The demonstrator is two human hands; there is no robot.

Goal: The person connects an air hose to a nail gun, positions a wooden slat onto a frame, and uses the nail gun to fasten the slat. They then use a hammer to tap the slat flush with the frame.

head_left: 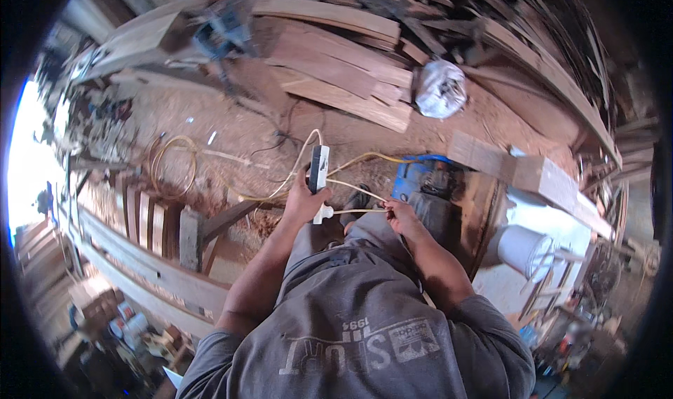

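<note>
My left hand (303, 201) is closed around a slim black-and-white power strip (320, 166), held upright in front of my body. A white plug (325, 212) shows at its lower end. From the strip's top, a pale yellow cord (293, 171) loops down to the left. To the right, my right hand (401, 217) grips a cable (357, 188) of the same pale colour between its fingers. Two strands of that cable run between the hands. Part of the strip is hidden behind my left fingers.
A yellow hose or cable coil (191, 166) lies on the dirt floor at left. Planks (336, 73) are stacked ahead, beside a clear plastic bag (440, 89). A blue machine (409, 180), thick timber (484, 153) and a white bucket (524, 250) stand at right. Wooden rails (154, 273) run along the left.
</note>
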